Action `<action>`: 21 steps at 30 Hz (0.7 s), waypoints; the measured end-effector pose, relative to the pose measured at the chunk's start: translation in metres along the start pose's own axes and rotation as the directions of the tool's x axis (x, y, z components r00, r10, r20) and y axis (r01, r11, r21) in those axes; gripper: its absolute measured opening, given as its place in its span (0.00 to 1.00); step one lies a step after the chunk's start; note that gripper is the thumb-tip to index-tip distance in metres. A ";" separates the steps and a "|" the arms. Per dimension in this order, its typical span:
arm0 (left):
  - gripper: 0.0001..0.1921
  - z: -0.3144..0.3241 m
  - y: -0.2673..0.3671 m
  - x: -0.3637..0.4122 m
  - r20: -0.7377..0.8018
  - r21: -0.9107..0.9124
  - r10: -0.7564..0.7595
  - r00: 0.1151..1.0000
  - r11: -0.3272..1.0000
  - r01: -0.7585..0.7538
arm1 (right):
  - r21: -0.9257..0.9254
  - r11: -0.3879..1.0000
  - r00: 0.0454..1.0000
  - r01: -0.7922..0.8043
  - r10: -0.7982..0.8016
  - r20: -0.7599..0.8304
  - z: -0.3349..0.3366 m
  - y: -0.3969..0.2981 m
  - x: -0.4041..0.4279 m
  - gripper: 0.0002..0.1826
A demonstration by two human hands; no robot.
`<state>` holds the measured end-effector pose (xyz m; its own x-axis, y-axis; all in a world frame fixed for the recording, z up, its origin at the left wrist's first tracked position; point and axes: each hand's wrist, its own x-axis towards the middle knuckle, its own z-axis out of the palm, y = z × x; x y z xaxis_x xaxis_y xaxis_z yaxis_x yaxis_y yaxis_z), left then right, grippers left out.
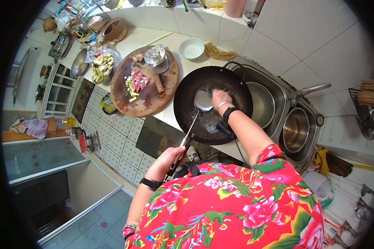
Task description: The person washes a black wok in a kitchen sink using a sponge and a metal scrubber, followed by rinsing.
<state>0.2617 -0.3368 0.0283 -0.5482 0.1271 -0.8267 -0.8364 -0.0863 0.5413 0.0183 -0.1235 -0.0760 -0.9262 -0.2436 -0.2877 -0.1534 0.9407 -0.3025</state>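
Note:
A dark wok (187, 90) stands before me, partly over the counter and partly over the sink. Foamy liquid wets its inside. My left hand (173, 157) grips the handle of a metal wok spatula (203, 101), whose blade rests in the wok. Inside the wok, right of the blade, my right hand (222, 98) reaches down with curled fingers near the wet surface. Whether those fingers hold anything is hidden.
Left of the wok, a round wooden chopping board (168, 102) bears sliced meat (139, 81), a cleaver (159, 82) and a patterned bowl (155, 55). A white bowl (191, 49) sits behind. At right are a sink (282, 107), a faucet (311, 89) and a metal basin (296, 129).

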 end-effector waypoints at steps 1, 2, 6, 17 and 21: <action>0.19 0.001 -0.002 0.000 -0.020 -0.011 0.005 1.000 1.000 -0.005 | -0.010 0.998 0.997 0.061 -0.061 0.040 0.001 -0.012 -0.015 0.11; 0.19 0.001 -0.002 -0.001 -0.039 -0.022 0.010 0.999 1.000 -0.011 | -0.025 0.985 0.980 0.169 -0.165 0.109 0.018 -0.027 -0.024 0.10; 0.19 0.003 0.000 0.001 -0.023 -0.020 0.015 1.000 1.000 -0.016 | -0.027 0.950 0.948 0.311 -0.309 0.071 0.016 -0.051 -0.017 0.09; 0.17 0.008 0.006 -0.022 -0.008 0.089 -0.033 0.999 0.995 0.034 | 0.050 0.972 0.969 0.230 -0.233 0.082 -0.003 -0.041 -0.012 0.10; 0.19 0.003 -0.006 -0.008 0.126 0.096 0.056 0.991 0.993 -0.068 | -0.103 0.994 0.989 0.030 -0.014 0.150 0.007 -0.027 0.006 0.12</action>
<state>0.2711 -0.3346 0.0325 -0.5898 0.2452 -0.7694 -0.7936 0.0006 0.6085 0.0190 -0.1518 -0.0765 -0.8619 -0.2893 -0.4165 -0.2153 0.9524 -0.2160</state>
